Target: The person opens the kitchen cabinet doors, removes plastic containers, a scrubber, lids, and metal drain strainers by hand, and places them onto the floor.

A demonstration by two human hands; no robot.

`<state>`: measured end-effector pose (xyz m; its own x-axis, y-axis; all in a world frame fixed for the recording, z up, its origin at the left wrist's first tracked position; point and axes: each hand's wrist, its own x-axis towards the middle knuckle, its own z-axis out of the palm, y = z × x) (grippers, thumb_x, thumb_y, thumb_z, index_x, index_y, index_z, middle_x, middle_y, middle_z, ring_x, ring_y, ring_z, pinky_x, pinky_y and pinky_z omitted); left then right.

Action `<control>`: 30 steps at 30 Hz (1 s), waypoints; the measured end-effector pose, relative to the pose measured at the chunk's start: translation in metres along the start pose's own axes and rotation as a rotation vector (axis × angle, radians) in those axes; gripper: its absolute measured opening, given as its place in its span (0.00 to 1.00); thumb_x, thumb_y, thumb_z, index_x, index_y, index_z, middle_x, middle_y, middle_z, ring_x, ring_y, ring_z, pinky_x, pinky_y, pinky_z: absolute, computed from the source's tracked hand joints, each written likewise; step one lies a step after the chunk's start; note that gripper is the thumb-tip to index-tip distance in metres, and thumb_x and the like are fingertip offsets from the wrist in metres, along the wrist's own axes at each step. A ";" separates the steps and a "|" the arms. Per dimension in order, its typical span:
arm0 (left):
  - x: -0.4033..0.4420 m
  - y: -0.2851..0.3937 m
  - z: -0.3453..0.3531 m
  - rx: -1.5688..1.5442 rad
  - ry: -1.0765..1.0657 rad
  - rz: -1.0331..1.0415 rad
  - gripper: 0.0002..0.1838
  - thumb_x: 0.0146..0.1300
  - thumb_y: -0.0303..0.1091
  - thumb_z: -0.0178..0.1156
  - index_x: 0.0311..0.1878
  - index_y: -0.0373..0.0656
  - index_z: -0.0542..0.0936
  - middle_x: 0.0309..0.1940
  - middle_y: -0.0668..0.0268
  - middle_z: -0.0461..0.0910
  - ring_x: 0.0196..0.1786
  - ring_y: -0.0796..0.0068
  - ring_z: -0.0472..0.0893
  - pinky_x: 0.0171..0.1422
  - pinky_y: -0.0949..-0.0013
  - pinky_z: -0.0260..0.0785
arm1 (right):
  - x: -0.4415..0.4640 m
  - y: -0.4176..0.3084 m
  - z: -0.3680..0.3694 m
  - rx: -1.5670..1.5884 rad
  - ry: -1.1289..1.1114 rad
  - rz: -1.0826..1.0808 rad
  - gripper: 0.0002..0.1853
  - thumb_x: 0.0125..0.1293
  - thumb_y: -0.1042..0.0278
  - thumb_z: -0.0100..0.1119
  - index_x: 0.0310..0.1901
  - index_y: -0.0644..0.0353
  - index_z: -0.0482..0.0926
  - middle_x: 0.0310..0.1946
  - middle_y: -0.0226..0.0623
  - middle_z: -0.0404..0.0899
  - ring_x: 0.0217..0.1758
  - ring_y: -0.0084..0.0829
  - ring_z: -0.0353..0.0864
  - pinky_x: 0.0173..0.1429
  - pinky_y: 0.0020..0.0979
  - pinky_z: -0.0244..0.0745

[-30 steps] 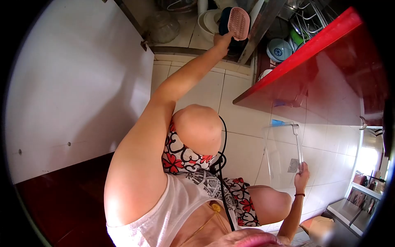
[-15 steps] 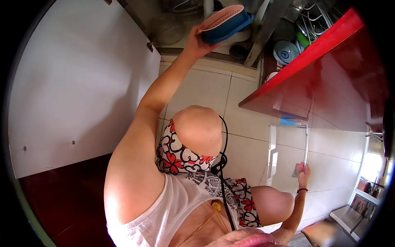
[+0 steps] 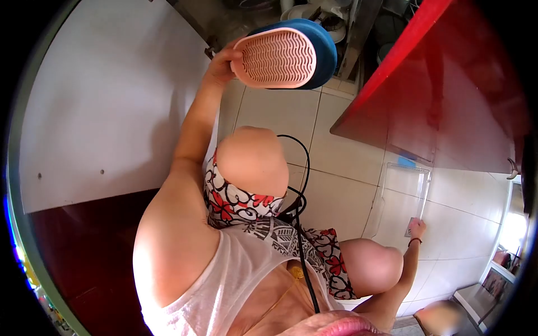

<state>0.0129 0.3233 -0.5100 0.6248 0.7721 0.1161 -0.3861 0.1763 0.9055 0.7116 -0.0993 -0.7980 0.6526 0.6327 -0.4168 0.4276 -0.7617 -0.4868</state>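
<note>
My left hand (image 3: 220,66) is stretched forward, its fingers closed on the near end of an oval drain basket. The pink slotted liner (image 3: 274,59) of the basket is nested in a dark blue outer basin (image 3: 324,53), and its slotted floor faces me. Low on my other side, my right hand (image 3: 416,227) grips the edge of a clear rectangular plastic tray (image 3: 404,175), which is held over the floor tiles. How the fingers wrap around that edge is hard to see.
An open white cabinet door (image 3: 106,106) stands on the left. Dishes (image 3: 300,12) are inside the cabinet ahead. A red door or drawer front (image 3: 448,106) juts in from the right. A black cable (image 3: 307,151) hangs before my knees above the tiled floor (image 3: 274,112).
My left hand has drawn the basket back and left, out of the cabinet, and tipped its inside toward me. The clear tray has turned slightly and shifted right.
</note>
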 end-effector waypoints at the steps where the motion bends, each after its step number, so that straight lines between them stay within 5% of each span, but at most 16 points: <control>1: -0.003 0.008 0.022 0.090 0.062 -0.002 0.34 0.46 0.33 0.56 0.59 0.33 0.64 0.53 0.56 0.71 0.55 0.67 0.71 0.60 0.67 0.61 | 0.011 0.023 0.011 -0.131 0.101 -0.071 0.13 0.55 0.66 0.46 0.26 0.68 0.77 0.19 0.50 0.76 0.22 0.41 0.75 0.28 0.36 0.69; 7: -0.020 0.018 0.057 0.447 -0.024 -0.233 0.38 0.39 0.27 0.64 0.59 0.35 0.65 0.51 0.60 0.73 0.54 0.71 0.71 0.59 0.69 0.62 | 0.033 0.042 0.035 -0.616 0.173 -0.073 0.14 0.54 0.63 0.49 0.27 0.67 0.79 0.28 0.53 0.77 0.31 0.50 0.79 0.38 0.43 0.74; 11: -0.001 0.001 0.099 0.545 -0.256 -0.519 0.35 0.41 0.29 0.66 0.56 0.34 0.68 0.47 0.62 0.75 0.49 0.74 0.74 0.55 0.73 0.65 | 0.012 0.007 0.029 -0.559 0.096 0.033 0.16 0.56 0.62 0.48 0.26 0.70 0.78 0.28 0.56 0.76 0.34 0.51 0.78 0.38 0.45 0.72; 12: 0.007 -0.009 0.108 0.534 -0.356 -0.626 0.34 0.41 0.29 0.66 0.56 0.35 0.68 0.46 0.62 0.76 0.48 0.75 0.74 0.55 0.73 0.65 | 0.051 0.073 0.046 -0.845 0.033 -0.230 0.15 0.55 0.63 0.50 0.25 0.69 0.78 0.28 0.55 0.77 0.33 0.50 0.78 0.38 0.43 0.73; 13: 0.020 -0.012 0.119 0.553 -0.424 -0.578 0.30 0.44 0.33 0.66 0.53 0.35 0.71 0.42 0.63 0.77 0.44 0.76 0.75 0.52 0.74 0.66 | 0.053 0.042 0.036 -0.741 0.181 -0.195 0.13 0.54 0.64 0.51 0.23 0.67 0.78 0.25 0.52 0.77 0.32 0.50 0.78 0.38 0.42 0.74; 14: 0.026 -0.021 0.130 0.548 -0.453 -0.576 0.30 0.44 0.33 0.66 0.53 0.35 0.71 0.42 0.63 0.77 0.44 0.76 0.75 0.52 0.74 0.66 | 0.066 0.036 0.034 -0.948 0.089 -0.228 0.12 0.53 0.63 0.53 0.27 0.66 0.78 0.29 0.50 0.78 0.36 0.50 0.78 0.41 0.42 0.73; 15: 0.032 -0.031 0.140 0.570 -0.472 -0.667 0.28 0.45 0.35 0.65 0.51 0.34 0.72 0.41 0.64 0.77 0.43 0.77 0.75 0.51 0.75 0.66 | 0.019 -0.049 0.016 -0.603 0.230 -0.063 0.14 0.54 0.63 0.54 0.36 0.67 0.77 0.36 0.51 0.77 0.40 0.50 0.76 0.44 0.43 0.72; 17: 0.042 -0.057 0.161 0.665 -0.545 -0.747 0.24 0.49 0.41 0.62 0.45 0.33 0.75 0.36 0.65 0.78 0.39 0.79 0.76 0.45 0.75 0.68 | 0.000 -0.110 0.014 -0.220 0.368 -0.440 0.17 0.58 0.66 0.54 0.47 0.67 0.73 0.43 0.49 0.76 0.42 0.44 0.77 0.49 0.37 0.71; 19: 0.048 -0.087 0.175 0.602 -0.543 -0.845 0.24 0.49 0.41 0.62 0.46 0.34 0.75 0.35 0.67 0.78 0.38 0.81 0.75 0.44 0.76 0.68 | -0.042 -0.193 0.010 0.382 0.048 -0.556 0.14 0.61 0.67 0.55 0.45 0.67 0.75 0.40 0.39 0.78 0.41 0.24 0.76 0.47 0.23 0.70; 20: 0.055 -0.105 0.182 0.557 -0.515 -0.932 0.24 0.48 0.40 0.63 0.46 0.34 0.74 0.35 0.68 0.77 0.38 0.82 0.75 0.43 0.78 0.67 | -0.076 -0.235 0.007 0.539 -0.105 -0.509 0.13 0.62 0.65 0.54 0.42 0.67 0.77 0.38 0.36 0.79 0.40 0.23 0.75 0.47 0.23 0.69; 23: 0.071 -0.136 0.204 0.581 -0.401 -1.041 0.26 0.49 0.49 0.61 0.46 0.38 0.76 0.34 0.67 0.77 0.37 0.81 0.75 0.42 0.77 0.68 | -0.123 -0.299 0.015 0.633 -0.511 -0.637 0.20 0.62 0.58 0.53 0.50 0.65 0.72 0.41 0.37 0.78 0.40 0.23 0.75 0.47 0.23 0.68; 26: 0.088 -0.150 0.229 0.592 -0.274 -1.025 0.29 0.50 0.56 0.59 0.47 0.41 0.76 0.36 0.66 0.77 0.40 0.78 0.76 0.43 0.73 0.69 | -0.129 -0.324 0.015 0.514 -0.680 -0.529 0.23 0.62 0.57 0.53 0.54 0.64 0.69 0.39 0.37 0.77 0.40 0.23 0.74 0.46 0.23 0.68; 27: 0.073 -0.131 0.242 0.604 -0.157 -0.868 0.31 0.52 0.59 0.57 0.48 0.41 0.75 0.37 0.66 0.76 0.41 0.78 0.76 0.44 0.72 0.69 | -0.127 -0.335 0.014 0.478 -0.654 -0.658 0.23 0.62 0.57 0.53 0.54 0.64 0.69 0.39 0.37 0.77 0.40 0.23 0.74 0.46 0.23 0.68; 30: 0.097 -0.140 0.268 0.506 -0.087 -0.856 0.28 0.57 0.57 0.54 0.49 0.41 0.75 0.37 0.66 0.76 0.40 0.79 0.75 0.45 0.71 0.69 | -0.102 -0.316 0.011 0.498 -0.466 -0.588 0.20 0.62 0.59 0.53 0.51 0.65 0.71 0.37 0.33 0.77 0.38 0.21 0.73 0.45 0.22 0.68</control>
<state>0.3091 0.2096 -0.5167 0.6130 0.4551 -0.6459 0.5397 0.3559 0.7630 0.5030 0.0784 -0.6102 0.0476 0.9763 -0.2113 0.2209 -0.2166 -0.9509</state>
